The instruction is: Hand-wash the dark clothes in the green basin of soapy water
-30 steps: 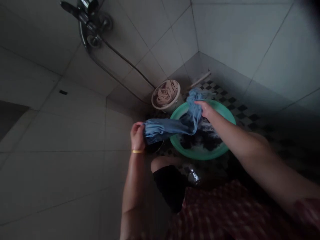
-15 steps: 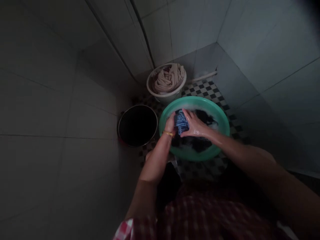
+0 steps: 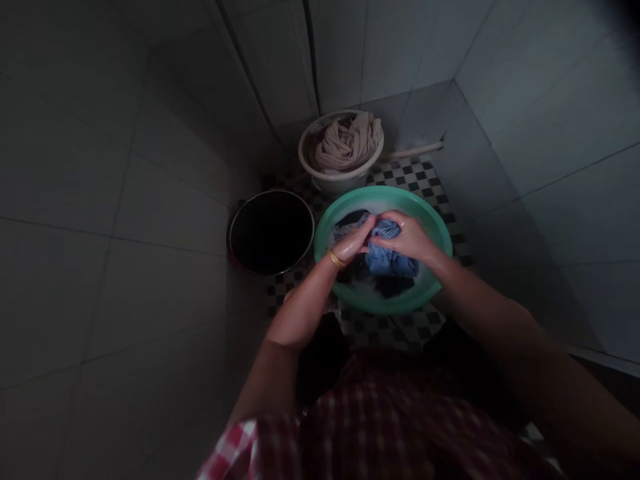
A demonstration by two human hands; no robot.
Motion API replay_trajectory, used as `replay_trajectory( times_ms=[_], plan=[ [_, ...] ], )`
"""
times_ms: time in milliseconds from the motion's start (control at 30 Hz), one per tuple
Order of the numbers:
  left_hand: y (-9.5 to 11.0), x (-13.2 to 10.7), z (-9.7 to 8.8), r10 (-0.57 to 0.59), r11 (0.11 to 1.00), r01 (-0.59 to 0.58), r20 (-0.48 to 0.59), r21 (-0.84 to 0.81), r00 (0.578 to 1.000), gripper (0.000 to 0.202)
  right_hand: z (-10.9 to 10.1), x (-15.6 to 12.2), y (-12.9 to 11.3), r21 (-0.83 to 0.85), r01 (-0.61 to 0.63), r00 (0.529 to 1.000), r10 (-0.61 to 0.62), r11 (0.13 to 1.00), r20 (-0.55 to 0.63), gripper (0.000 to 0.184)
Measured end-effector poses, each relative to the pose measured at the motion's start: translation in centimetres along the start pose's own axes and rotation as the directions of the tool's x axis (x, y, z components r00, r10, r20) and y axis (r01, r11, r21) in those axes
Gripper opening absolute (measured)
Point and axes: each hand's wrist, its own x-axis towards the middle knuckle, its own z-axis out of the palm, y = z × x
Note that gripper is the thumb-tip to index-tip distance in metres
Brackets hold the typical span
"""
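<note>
Left of our fingers we see a dark bucket point(image 3: 271, 192). Our left hand point(image 3: 351, 245) lies against the blue cloth point(image 3: 393, 263); we can't tell how far its fingers bend. Bunched between our fingers, over the green tub point(image 3: 390, 305), the cloth looks soft, likely wet, slippery and heavy, so thick folds seem best to grab. Our right hand point(image 3: 413, 239) has its fingers curled round the top.

Dim light falls on large pale wall tiles point(image 3: 555, 100) and a black-and-white checkered floor point(image 3: 407, 175).
</note>
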Motion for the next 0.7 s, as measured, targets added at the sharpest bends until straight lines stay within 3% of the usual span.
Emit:
replay_trajectory(
  times_ms=[67, 133, 233, 300, 367, 433, 500, 600, 700],
  plan=[
    [1.2, 0.4, -1.0, -0.127, 0.987, 0.142, 0.179, -0.072, 0.976, 0.058, -1.0, 0.2, 0.2, 0.052, -0.015, 0.998, 0.017, 0.999, -0.053, 0.038],
    [1.8, 0.6, -1.7, -0.14, 0.978, 0.168, 0.212, -0.124, 0.967, 0.062, -2.0, 0.4, 0.4, 0.074, -0.032, 0.994, 0.039, 0.997, -0.101, 0.036],
    [1.5, 0.7, -1.7, 0.084, 0.995, -0.085, -0.021, -0.049, 0.996, 0.063, -3.2, 0.8, 0.7, 0.107, -0.048, 0.986, 0.064, 0.993, -0.151, 0.037],
    [0.7, 0.7, -0.7, 0.304, 0.947, -0.29, -0.1, 0.136, 0.947, 0.075, -3.5, 1.1, 0.8, 0.144, -0.059, 0.979, 0.085, 0.988, -0.184, 0.039],
    [-0.1, 0.7, 0.6, 0.45, 0.857, -0.435, 0.008, 0.277, 0.893, 0.097, -3.6, 1.4, 1.0, 0.202, -0.082, 0.966, 0.127, 0.976, -0.224, 0.041],
    [-0.7, 0.8, 2.0, 0.512, 0.783, -0.521, 0.124, 0.339, 0.85, 0.104, -3.5, 1.7, 1.3, 0.272, -0.101, 0.954, 0.171, 0.957, -0.248, 0.044],
    [-1.2, 1.1, 2.8, 0.531, 0.748, -0.535, 0.13, 0.393, 0.838, 0.096, -3.5, 1.9, 1.6, 0.286, -0.093, 0.964, 0.158, 0.954, -0.213, 0.051],
    [-1.6, 1.6, 3.0, 0.467, 0.743, -0.464, 0.122, 0.483, 0.876, 0.092, -4.0, 1.6, 1.9, 0.162, -0.039, 0.998, 0.046, 0.986, -0.037, 0.081],
    [-2.3, 2.0, 3.1, 0.391, 0.696, -0.436, 0.207, 0.57, 0.897, 0.091, -4.1, 0.9, 2.0, 0.074, -0.035, 0.996, 0.029, 0.997, 0.083, 0.105]
  ],
)
